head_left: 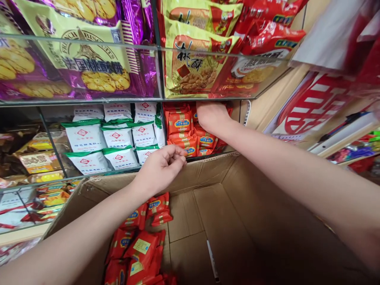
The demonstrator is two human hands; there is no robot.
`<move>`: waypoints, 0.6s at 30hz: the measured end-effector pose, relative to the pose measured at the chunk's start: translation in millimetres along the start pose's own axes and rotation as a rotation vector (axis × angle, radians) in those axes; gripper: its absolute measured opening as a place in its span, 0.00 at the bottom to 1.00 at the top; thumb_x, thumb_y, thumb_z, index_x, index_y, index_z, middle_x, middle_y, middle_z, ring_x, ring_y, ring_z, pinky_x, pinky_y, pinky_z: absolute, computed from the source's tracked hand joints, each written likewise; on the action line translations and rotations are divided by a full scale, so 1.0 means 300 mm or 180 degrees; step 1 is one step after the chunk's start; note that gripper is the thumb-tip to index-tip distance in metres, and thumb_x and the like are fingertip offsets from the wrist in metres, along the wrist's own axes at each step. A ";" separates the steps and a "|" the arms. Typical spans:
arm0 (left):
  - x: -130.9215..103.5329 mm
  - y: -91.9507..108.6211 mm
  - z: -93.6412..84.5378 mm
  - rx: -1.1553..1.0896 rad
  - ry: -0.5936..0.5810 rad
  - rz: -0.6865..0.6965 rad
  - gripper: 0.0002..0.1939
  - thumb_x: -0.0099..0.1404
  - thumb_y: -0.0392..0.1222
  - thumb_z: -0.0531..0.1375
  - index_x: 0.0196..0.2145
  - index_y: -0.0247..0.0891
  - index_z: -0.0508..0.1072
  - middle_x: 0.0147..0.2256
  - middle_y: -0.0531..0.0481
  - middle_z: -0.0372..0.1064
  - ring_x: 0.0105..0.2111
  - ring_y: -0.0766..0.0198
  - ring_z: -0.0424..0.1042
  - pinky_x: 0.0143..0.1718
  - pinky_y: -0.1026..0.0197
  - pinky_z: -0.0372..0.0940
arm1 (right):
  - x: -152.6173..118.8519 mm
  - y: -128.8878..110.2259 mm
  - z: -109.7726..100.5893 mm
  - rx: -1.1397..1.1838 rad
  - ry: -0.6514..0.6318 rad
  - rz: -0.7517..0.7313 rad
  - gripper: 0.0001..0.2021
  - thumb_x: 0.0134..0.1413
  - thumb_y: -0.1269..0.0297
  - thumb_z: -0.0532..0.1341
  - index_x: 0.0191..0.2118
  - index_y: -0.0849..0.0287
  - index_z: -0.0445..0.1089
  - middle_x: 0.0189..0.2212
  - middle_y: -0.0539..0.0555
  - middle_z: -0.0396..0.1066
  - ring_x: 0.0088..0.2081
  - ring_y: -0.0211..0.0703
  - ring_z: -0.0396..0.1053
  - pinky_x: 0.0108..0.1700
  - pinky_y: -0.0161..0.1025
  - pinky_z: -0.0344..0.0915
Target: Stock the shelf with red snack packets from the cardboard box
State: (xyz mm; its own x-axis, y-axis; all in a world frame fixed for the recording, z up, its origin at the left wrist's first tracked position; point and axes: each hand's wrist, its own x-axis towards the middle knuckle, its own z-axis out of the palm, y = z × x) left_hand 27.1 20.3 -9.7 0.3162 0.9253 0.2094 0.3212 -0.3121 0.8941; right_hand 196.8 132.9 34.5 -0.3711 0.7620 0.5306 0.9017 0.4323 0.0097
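Observation:
My left hand [162, 168] is over the far rim of a cardboard box [204, 174], its fingers curled together beside the red packets on the shelf; whatever they may hold is hidden. Deep in the shelf compartment of red packets [179, 122] reaches my right hand [212, 115]; its fingers are out of sight behind the shelf above and the packets. More red packets [142, 247] lie in a loose pile at the left of the box bottom.
White packets with green edges [84, 136] fill the compartment to the left. Large biscuit bags [196, 59] stand above behind a clear shelf guard [89, 43]. A red and white decoration [311, 103] hangs at the right, beside a wooden panel.

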 end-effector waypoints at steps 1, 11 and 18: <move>-0.001 -0.001 0.000 0.0009 -0.0003 0.0008 0.05 0.55 0.39 0.55 0.31 0.37 0.66 0.25 0.53 0.66 0.25 0.67 0.66 0.29 0.63 0.61 | 0.016 0.008 0.004 0.0034 -0.0009 0.0038 0.17 0.56 0.72 0.42 0.42 0.70 0.65 0.40 0.68 0.68 0.43 0.58 0.65 0.45 0.52 0.59; 0.000 0.001 0.003 0.0058 0.0098 -0.0013 0.06 0.54 0.40 0.56 0.30 0.37 0.68 0.25 0.53 0.66 0.24 0.67 0.65 0.28 0.65 0.59 | 0.127 0.042 0.002 0.0451 -0.0605 -0.0118 0.18 0.57 0.68 0.42 0.46 0.62 0.64 0.45 0.60 0.67 0.48 0.52 0.62 0.53 0.53 0.54; -0.009 -0.010 0.000 0.0375 0.0084 0.0177 0.05 0.57 0.40 0.54 0.31 0.38 0.67 0.24 0.54 0.65 0.24 0.68 0.65 0.28 0.65 0.60 | 0.065 0.017 -0.037 0.0405 -0.0476 0.0069 0.17 0.59 0.64 0.42 0.46 0.60 0.64 0.44 0.59 0.67 0.47 0.50 0.62 0.51 0.51 0.55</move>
State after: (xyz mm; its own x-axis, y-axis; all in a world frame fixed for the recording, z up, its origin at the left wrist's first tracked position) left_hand 25.2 18.7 -12.8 0.3132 0.9108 0.2690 0.4069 -0.3846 0.8286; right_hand 196.7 144.6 54.4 -0.3892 0.8309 0.3978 0.8780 0.4652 -0.1125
